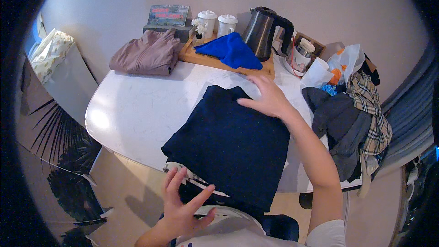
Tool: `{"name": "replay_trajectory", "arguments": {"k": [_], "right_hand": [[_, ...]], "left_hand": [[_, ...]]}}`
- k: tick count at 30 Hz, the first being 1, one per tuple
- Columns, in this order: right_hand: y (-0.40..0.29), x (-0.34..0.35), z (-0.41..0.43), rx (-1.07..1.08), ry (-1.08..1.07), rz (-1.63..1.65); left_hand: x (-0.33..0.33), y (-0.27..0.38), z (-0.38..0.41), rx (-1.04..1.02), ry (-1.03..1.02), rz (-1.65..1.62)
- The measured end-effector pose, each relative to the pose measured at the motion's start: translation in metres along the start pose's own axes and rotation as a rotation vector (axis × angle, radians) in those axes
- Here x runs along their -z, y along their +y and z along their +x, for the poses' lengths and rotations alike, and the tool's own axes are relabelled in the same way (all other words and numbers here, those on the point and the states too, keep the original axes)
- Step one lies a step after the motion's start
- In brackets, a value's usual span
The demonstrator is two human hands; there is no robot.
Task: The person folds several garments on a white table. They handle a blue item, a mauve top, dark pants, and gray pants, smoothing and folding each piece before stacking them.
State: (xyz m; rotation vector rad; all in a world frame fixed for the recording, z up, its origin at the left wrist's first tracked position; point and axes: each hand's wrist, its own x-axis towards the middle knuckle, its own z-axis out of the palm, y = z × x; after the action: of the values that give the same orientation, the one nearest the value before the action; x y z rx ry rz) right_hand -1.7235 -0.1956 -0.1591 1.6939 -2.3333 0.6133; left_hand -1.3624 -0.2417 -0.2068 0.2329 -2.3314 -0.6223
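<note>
A folded dark navy garment [233, 144] lies on the white table [127, 109], its near end reaching past the table's front edge. Beneath that end shows a light patterned cloth [205, 186]. My right hand [265, 97], fingers apart, is at the garment's far right corner; whether it touches the fabric is unclear. Over the near left edge, my left hand [187, 206] is spread with nothing in it. A folded mauve jacket [145, 55] rests at the back left of the table.
A wooden tray [219, 62] bears lidded white cups [206, 22], an electric kettle [262, 32] and a blue cloth [233, 51]. At right stand a bottle [303, 53] and a paper roll [319, 72], beside piled dark grey clothing [339, 123] and a plaid cloth [368, 109].
</note>
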Motion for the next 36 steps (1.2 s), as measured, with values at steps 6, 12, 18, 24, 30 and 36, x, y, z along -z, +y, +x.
{"name": "replay_trajectory", "arguments": {"k": [6,12,18,24,30,36], "right_hand": [[0.034,-0.008,-0.072,-0.274,-0.256,0.088],[0.029,0.038,-0.140,-0.490,-0.313,-0.074],[0.002,0.074,-0.138,-0.526,0.189,-0.001],[0.009,0.007,-0.084,-0.062,-0.018,-0.106],[0.031,-0.013,-0.111,-0.219,-0.114,-0.133],[0.025,-0.015,-0.113,-0.284,-0.091,-0.131]], "left_hand": [[-0.036,-0.039,0.035,-0.141,-0.293,-0.082],[-0.046,-0.091,0.161,-0.250,-0.386,0.319],[-0.058,-0.047,0.211,-0.394,-0.246,-0.003],[-0.126,-0.055,0.238,-0.598,-0.476,0.286],[-0.149,-0.084,0.227,-0.484,-0.473,0.308],[-0.153,-0.077,0.258,-0.448,-0.668,0.390]]}}
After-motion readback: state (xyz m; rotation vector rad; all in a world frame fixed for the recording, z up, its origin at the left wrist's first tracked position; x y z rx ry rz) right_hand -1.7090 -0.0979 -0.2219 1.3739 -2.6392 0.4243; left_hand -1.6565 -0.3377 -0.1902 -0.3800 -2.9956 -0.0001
